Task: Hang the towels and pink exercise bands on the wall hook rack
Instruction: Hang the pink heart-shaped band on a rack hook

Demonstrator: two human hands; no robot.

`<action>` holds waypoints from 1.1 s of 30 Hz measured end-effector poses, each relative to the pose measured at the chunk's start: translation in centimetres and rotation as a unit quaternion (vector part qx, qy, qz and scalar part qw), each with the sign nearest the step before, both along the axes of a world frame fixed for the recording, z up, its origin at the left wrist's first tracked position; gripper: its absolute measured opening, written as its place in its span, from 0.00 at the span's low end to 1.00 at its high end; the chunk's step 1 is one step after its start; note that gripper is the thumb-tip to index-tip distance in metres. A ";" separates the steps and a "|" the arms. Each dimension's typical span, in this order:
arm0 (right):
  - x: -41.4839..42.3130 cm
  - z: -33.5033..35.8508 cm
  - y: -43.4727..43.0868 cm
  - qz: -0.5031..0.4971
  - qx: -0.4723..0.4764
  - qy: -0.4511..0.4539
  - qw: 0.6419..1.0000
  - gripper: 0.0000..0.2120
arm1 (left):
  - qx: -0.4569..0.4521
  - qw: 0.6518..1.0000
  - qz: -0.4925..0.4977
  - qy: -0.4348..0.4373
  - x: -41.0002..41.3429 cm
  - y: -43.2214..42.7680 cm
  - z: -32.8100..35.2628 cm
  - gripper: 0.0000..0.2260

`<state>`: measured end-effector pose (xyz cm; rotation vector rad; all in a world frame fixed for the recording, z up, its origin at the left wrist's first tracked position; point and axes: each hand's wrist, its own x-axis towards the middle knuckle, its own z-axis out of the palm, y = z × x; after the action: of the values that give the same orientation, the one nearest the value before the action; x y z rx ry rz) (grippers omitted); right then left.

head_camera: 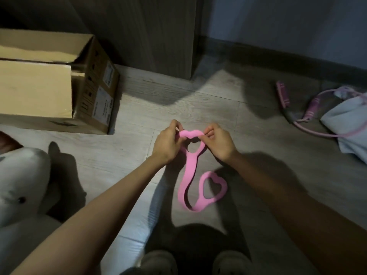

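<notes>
Both hands pinch the top loop of a pink band. The left hand closes thumb and fingers on the loop's left end, and the right hand nips the right end the same way, the other fingers curled. The band is flat, with a heart-shaped loop at each end. It hangs between and below the hands, its lower loop curling near the floor. A towel lies far right.
</notes>
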<state>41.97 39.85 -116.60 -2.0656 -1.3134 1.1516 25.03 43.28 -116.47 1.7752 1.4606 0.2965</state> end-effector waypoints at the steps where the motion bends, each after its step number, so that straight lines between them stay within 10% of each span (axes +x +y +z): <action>1: 0.2 1.8 -0.7 -0.010 -0.006 0.008 1.000 0.08 | -0.013 1.000 -0.006 -0.013 0.1 -0.4 2.1 0.10; 14: 4.4 39.0 -7.9 -0.123 -0.007 0.096 0.988 0.08 | -0.063 0.989 -0.051 -0.127 4.1 -5.0 39.4 0.08; 33: 12.3 88.2 -14.7 -0.194 0.298 -0.011 0.934 0.09 | 0.131 0.920 -0.191 -0.315 14.0 -6.1 86.3 0.06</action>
<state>54.27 25.14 -28.35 -1.7617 -1.0263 0.4766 39.07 37.21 -30.12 1.8813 0.6235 0.8001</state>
